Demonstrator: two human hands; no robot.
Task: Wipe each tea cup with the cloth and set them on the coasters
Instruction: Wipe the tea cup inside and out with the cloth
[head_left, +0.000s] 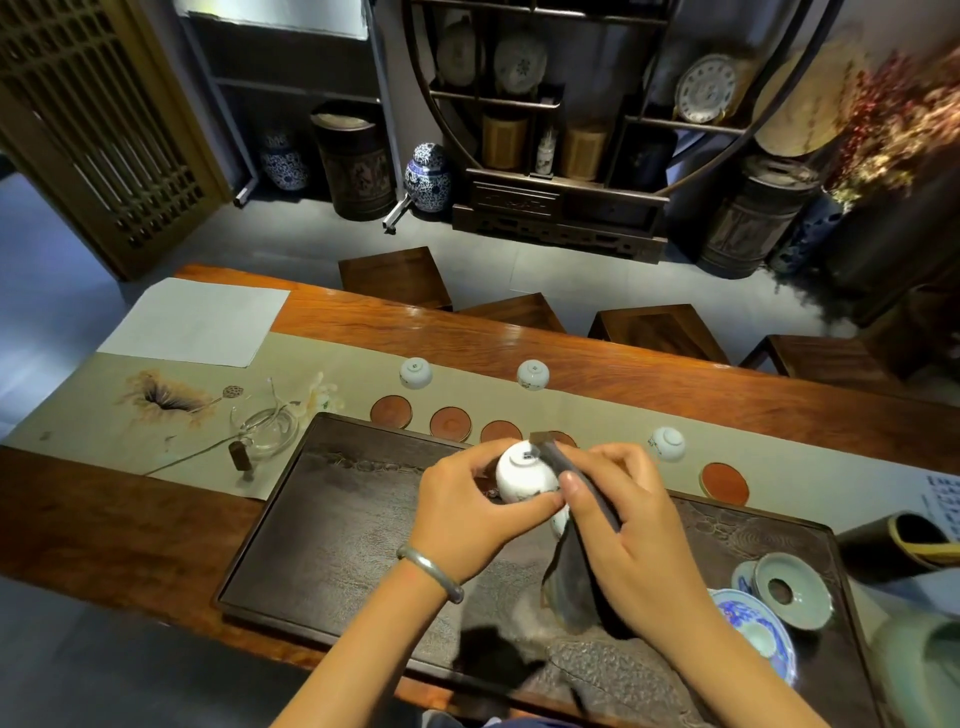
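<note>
cup (522, 475) in left grip, cloth (571, 566) right

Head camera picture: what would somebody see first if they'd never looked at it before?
First, the two hands in the middle: the left hand holds a white tea cup upside down while the right hand presses a dark cloth against it, above the dark tea tray. Behind runs a row of round reddish coasters, none holding a cup.

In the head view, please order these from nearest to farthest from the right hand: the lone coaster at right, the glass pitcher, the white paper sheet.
From the right hand:
1. Lone coaster, just right of it, beyond the tray.
2. Glass pitcher, far left on the runner.
3. White paper sheet, back left corner.
</note>
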